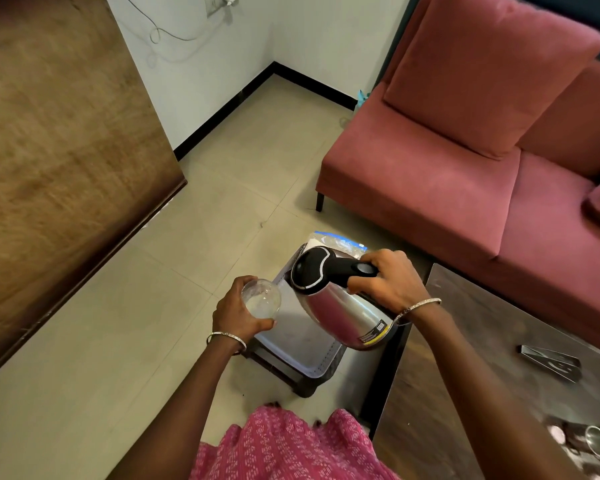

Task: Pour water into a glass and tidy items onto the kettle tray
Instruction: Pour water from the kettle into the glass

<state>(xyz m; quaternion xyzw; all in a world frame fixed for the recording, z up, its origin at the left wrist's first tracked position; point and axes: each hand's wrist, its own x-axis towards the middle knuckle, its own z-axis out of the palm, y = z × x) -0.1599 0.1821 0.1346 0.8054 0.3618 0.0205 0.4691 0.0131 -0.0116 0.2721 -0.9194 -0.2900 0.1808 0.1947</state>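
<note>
A person's left hand (238, 311) wraps its grip around a clear round drinking glass (261, 298), holding it above the left edge of a pale rectangular kettle tray (302, 344) that sits on a small dark stool over the tiled floor. Just to the right, the right hand (387, 280) has its grip closed on the black handle of a polished steel electric kettle (343, 306). The kettle is tipped, its long axis slanting from the base at lower right up to the black lid and spout at upper left, so the spout points toward the glass and lies just beside its rim. Whether water is running cannot be told. The pour appears to be under way or about to start. Further right, a dark wood-grain tabletop (465, 341) carries small items not yet tidied.
</note>
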